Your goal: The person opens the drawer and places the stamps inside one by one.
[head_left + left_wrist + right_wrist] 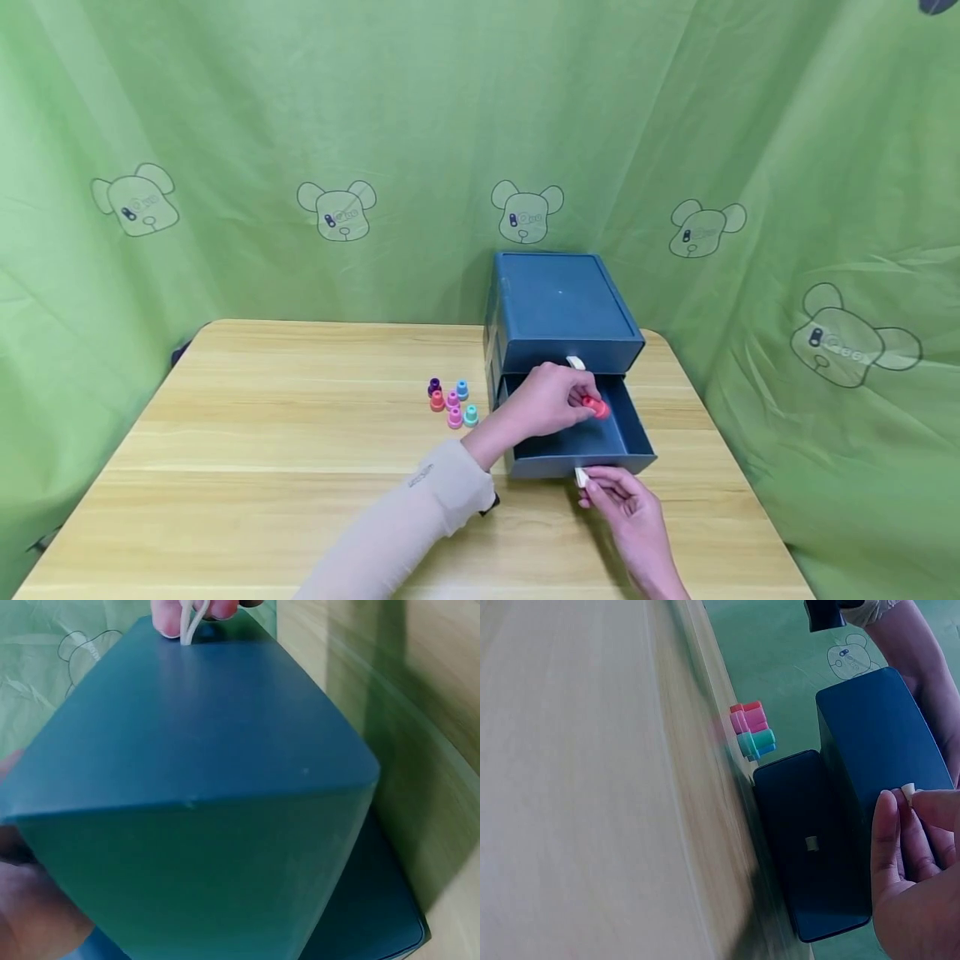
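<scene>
My left hand [551, 402] pinches a small red stepped plastic piece [597, 407] over the inside of an open blue drawer [633, 429]. Below it, my right hand [626, 508] grips the drawer's white handle [581, 477] between thumb and fingers. In the right wrist view the right hand [922, 855] holds that handle [908, 793] at the drawer front. Part of the left hand [41, 907] shows beside the drawer [195, 727] in the left wrist view; the red piece is hidden there. The drawer's floor is partly covered by my left hand and forearm.
A blue drawer cabinet [566, 292] stands at the table's back right. A closed drawer front [810, 844] lies between the open drawer and the table [262, 433]. Left of the cabinet stand several small coloured pieces, among them a teal one [471, 416]. Green curtain [420, 125] surrounds the table.
</scene>
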Action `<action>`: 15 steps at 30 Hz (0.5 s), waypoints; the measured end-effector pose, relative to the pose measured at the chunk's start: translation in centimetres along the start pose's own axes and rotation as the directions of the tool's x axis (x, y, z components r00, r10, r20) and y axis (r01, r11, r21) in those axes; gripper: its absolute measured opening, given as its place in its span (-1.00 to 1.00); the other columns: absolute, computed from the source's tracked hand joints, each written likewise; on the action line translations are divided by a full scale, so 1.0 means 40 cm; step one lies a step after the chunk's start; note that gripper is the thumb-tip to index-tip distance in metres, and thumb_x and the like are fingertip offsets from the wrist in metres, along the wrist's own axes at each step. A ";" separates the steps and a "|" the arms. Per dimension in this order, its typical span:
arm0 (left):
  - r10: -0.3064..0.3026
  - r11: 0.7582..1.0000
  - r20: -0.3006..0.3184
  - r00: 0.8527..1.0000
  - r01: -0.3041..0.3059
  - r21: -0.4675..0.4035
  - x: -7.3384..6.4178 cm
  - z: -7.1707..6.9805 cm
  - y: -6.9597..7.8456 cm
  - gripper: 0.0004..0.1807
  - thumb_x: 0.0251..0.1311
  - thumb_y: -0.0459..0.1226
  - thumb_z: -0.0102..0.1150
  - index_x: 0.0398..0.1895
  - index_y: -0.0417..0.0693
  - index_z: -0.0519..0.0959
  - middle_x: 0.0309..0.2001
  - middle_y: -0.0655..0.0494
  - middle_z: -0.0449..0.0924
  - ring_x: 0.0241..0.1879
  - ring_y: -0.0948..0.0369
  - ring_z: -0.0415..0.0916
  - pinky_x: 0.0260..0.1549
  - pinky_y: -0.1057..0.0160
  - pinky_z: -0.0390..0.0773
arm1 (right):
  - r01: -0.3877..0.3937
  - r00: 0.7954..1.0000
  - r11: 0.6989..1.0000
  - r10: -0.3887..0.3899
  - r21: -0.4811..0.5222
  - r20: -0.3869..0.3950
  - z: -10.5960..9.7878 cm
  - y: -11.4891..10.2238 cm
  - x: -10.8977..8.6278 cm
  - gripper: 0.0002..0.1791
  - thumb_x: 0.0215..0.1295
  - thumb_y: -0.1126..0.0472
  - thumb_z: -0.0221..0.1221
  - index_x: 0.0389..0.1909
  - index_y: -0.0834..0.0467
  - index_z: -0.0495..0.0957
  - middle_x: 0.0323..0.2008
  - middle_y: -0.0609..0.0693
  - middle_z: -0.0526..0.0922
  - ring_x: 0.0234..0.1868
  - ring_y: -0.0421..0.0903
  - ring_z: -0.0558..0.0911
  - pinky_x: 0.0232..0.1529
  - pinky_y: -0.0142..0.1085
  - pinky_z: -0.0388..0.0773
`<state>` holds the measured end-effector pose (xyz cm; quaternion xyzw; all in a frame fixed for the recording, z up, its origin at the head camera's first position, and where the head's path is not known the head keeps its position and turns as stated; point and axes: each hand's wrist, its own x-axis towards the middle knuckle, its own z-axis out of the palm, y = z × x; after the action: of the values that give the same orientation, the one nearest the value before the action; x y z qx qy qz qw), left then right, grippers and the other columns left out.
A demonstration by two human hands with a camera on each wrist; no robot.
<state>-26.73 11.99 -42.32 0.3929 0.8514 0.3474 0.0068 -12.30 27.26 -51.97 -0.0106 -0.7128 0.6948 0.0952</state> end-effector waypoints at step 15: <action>0.007 0.997 0.033 0.999 -0.009 0.071 0.013 0.041 -0.008 -0.92 0.30 -0.24 0.42 -0.19 0.14 0.78 -0.25 0.36 0.78 -0.32 0.61 0.58 -0.20 0.68 0.53 | 0.034 0.999 0.999 -0.034 -0.013 0.015 -0.004 0.001 0.000 -0.73 0.44 0.46 0.19 0.03 0.58 0.52 -0.24 0.12 0.76 -0.27 -0.12 0.77 -0.17 -0.36 0.74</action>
<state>-26.82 13.16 -43.62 0.4019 0.8613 0.3107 0.0053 -12.30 27.41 -52.01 0.0061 -0.7180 0.6885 0.1019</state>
